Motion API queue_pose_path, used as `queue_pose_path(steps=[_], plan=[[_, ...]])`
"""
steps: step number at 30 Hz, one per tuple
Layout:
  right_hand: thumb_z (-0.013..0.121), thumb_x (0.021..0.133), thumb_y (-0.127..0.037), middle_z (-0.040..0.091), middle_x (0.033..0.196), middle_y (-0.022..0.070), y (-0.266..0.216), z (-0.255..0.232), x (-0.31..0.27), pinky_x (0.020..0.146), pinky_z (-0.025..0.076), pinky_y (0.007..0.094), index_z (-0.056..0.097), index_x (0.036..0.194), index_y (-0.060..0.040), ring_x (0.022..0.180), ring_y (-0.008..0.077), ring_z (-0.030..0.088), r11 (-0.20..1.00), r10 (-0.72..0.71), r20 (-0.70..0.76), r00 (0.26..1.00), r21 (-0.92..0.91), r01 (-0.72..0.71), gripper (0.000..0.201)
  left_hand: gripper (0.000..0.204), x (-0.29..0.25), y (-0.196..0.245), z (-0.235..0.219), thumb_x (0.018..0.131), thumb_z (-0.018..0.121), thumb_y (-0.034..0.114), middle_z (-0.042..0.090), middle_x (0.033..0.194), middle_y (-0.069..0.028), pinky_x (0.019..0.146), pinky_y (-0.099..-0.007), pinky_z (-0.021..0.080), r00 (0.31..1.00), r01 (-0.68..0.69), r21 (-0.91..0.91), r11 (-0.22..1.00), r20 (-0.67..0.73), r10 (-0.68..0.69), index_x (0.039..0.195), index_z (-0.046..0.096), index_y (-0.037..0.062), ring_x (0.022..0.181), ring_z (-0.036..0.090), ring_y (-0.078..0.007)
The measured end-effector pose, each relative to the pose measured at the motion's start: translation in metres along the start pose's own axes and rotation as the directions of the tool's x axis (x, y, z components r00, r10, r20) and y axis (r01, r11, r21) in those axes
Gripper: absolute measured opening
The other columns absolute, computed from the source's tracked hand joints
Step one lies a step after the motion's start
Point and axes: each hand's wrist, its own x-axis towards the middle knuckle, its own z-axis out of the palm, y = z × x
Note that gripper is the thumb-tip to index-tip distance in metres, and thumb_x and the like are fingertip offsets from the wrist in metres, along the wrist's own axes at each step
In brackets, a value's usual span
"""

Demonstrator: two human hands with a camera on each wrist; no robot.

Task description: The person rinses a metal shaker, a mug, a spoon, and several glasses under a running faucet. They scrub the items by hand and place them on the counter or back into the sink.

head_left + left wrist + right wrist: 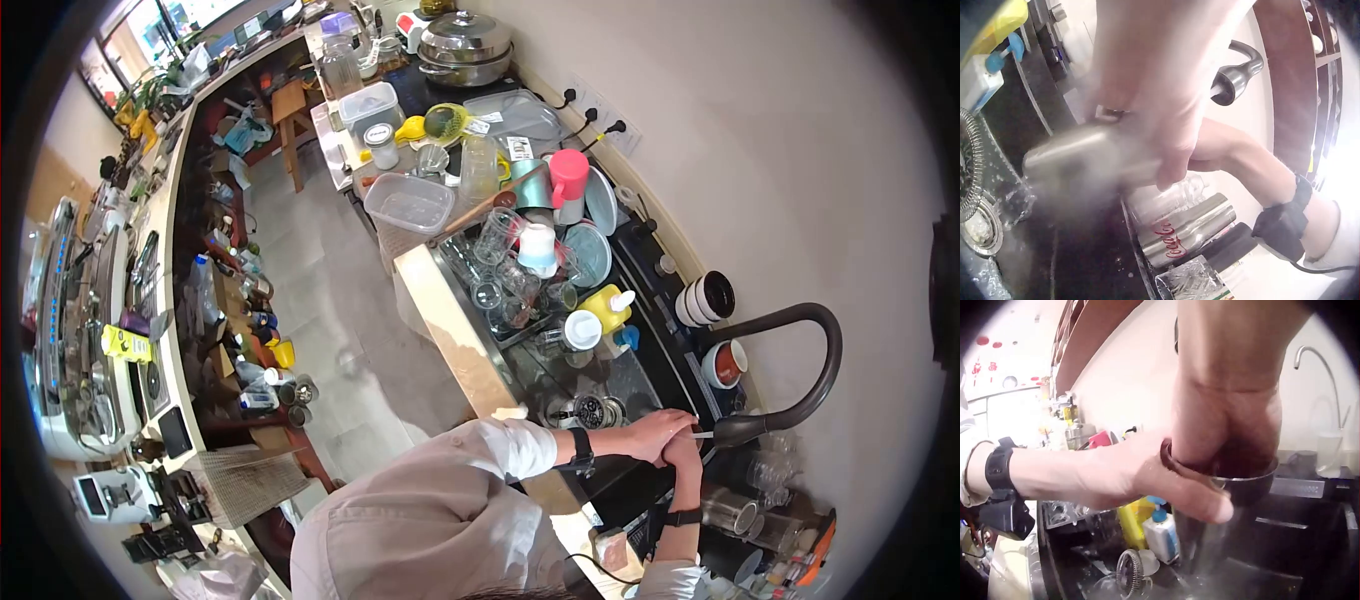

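A metal cup (1079,159) (1200,540) is gripped by my left hand (648,436) (1147,106) (1141,472), its thumb lying along the outside below the rim. My right hand (683,452) (1229,428) reaches down through the cup's mouth, so its fingers are hidden and I cannot tell what they hold. In the left wrist view the right hand is largely behind the left. Beside the hands is the head of a dark curved faucet (740,430) (1232,84), with water coming from it. Below them lies the black sink (1079,250) (1297,550).
Glassware (500,240) crowds the drying area beside the sink, near a yellow bottle (607,308) and a white pump bottle (1161,537). A round ridged metal piece (1129,573) lies in the sink. A Coca-Cola tumbler (1188,231) and other cups stand on the far side.
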Motion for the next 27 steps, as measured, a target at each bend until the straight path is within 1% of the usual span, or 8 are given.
queue_pose_path(steps=[9,10,13,17,19,24,26,27], plan=[[0.057,0.081,-0.007,0.063,0.097,0.0248,0.041,0.026,0.031,0.079,0.047,0.0483,0.060,0.097,0.0024,0.093,0.0440,0.059,0.938,-0.263,0.145,0.954,-0.193,0.288,0.019,0.092,0.001,-0.010,-0.012,0.043,0.085,0.008,0.053,0.124,-0.0170,0.098,-0.0422,0.045,0.994,-0.058,-0.051,0.997,-0.095,0.053,0.126,0.046,0.0036,0.116,0.052,-0.0367],[0.058,0.081,-0.006,0.064,0.096,0.0236,0.004,0.009,0.013,0.077,0.048,0.0482,0.060,0.096,0.0012,0.090,0.0411,0.061,0.993,-0.089,-0.036,0.995,-0.080,0.086,0.018,0.090,0.000,-0.016,-0.010,0.044,0.085,0.009,0.054,0.121,-0.0170,0.097,-0.0417,0.046,0.991,-0.046,-0.068,0.997,-0.126,0.037,0.125,0.047,0.0036,0.113,0.054,-0.0364],[0.061,0.082,-0.005,0.064,0.091,0.0212,-0.052,-0.026,-0.018,0.076,0.051,0.0399,0.060,0.099,0.0027,0.085,0.0361,0.064,0.981,-0.040,-0.195,0.980,0.178,0.076,0.019,0.096,-0.007,-0.030,-0.004,0.045,0.088,0.015,0.053,0.125,-0.0193,0.098,-0.0418,0.045,0.993,0.049,-0.114,0.992,-0.103,-0.061,0.129,0.044,0.0036,0.115,0.054,-0.0368],[0.063,0.085,-0.007,0.064,0.093,0.0185,-0.019,-0.019,-0.056,0.077,0.051,0.0335,0.060,0.103,0.0028,0.084,0.0303,0.066,0.994,0.034,-0.481,0.876,0.105,0.019,0.020,0.087,-0.009,-0.021,-0.011,0.052,0.088,0.017,0.057,0.121,-0.0177,0.098,-0.0390,0.046,0.994,0.041,-0.186,0.982,-0.097,-0.060,0.126,0.046,0.0024,0.114,0.057,-0.0346],[0.063,0.086,-0.007,0.065,0.096,0.0162,0.005,-0.002,-0.065,0.077,0.051,0.0319,0.059,0.108,0.0021,0.083,0.0262,0.066,0.945,0.251,-0.507,0.825,0.311,-0.097,0.023,0.084,-0.010,-0.015,-0.010,0.054,0.088,0.020,0.059,0.118,-0.0159,0.096,-0.0370,0.046,0.991,0.078,-0.225,0.971,-0.088,-0.100,0.125,0.047,0.0024,0.111,0.059,-0.0312],[0.055,0.097,-0.025,0.061,0.112,0.0061,0.032,0.041,-0.075,0.093,0.040,0.0271,0.053,0.127,-0.0021,0.103,0.0112,0.053,0.497,0.495,-0.201,0.845,0.864,-0.085,0.038,0.079,-0.005,-0.017,0.002,0.061,0.088,0.024,0.063,0.111,-0.0103,0.093,-0.0319,0.047,0.945,0.248,-0.423,0.872,-0.091,-0.313,0.125,0.047,0.0015,0.106,0.060,-0.0174],[0.062,0.092,-0.037,0.058,0.119,0.0078,0.018,0.050,-0.081,0.092,0.040,0.0270,0.043,0.138,-0.0025,0.103,0.0132,0.051,0.397,0.514,-0.054,0.856,0.900,-0.182,0.061,0.069,-0.004,-0.028,0.014,0.068,0.084,0.022,0.063,0.109,-0.0096,0.090,-0.0303,0.047,0.851,0.387,-0.726,0.568,0.044,-0.524,0.123,0.049,0.0004,0.101,0.060,-0.0155],[0.066,0.087,-0.042,0.057,0.119,0.0096,0.010,0.051,-0.084,0.091,0.042,0.0283,0.041,0.138,-0.0015,0.103,0.0148,0.053,0.521,0.462,-0.057,0.885,0.825,-0.219,0.070,0.069,-0.003,-0.032,0.015,0.070,0.083,0.027,0.062,0.110,-0.0104,0.089,-0.0316,0.047,0.797,0.469,-0.700,0.540,0.072,-0.599,0.123,0.049,0.0008,0.102,0.059,-0.0166]])
